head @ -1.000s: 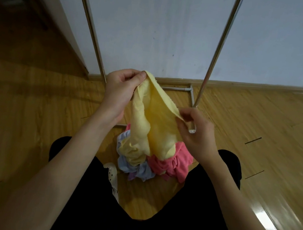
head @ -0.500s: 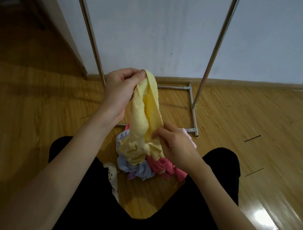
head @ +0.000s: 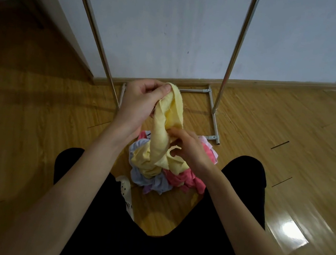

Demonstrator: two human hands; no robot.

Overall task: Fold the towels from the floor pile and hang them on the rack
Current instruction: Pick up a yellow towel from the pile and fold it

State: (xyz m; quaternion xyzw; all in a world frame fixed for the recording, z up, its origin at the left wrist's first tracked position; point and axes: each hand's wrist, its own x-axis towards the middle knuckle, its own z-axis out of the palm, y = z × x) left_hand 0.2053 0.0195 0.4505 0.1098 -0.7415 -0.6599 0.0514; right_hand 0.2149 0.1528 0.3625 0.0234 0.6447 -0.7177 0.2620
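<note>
The left hand [head: 139,104] is raised above the floor pile, its grip closed: thumb and curled fingers pinch the top end of a soft pale yellow cloth towel [head: 161,135]. From that pinch the towel hangs down in a twisted rope, and its lower end rests bunched on the pile. The right hand [head: 189,149] sits lower, just beside the hanging length, its fingers curled and pinching a fold of the same yellow towel near the bottom; a small corner of cloth sticks out between the fingers.

The pile lies on the glossy wooden plank floor [head: 290,130] between the person's knees, which are in black trousers [head: 167,253]. It includes a crumpled pink towel [head: 188,180] on the right and a pale lavender-blue towel [head: 155,182] at the front. Both are partly covered by the yellow towel and the right hand, so their full outlines cannot be made out.

Behind the pile stands the silver metal tube rack [head: 235,50]. Its two uprights are cut off by the top edge, and its hanging bar is out of view. A white spotted object [head: 125,194] by the left knee is unclear.
</note>
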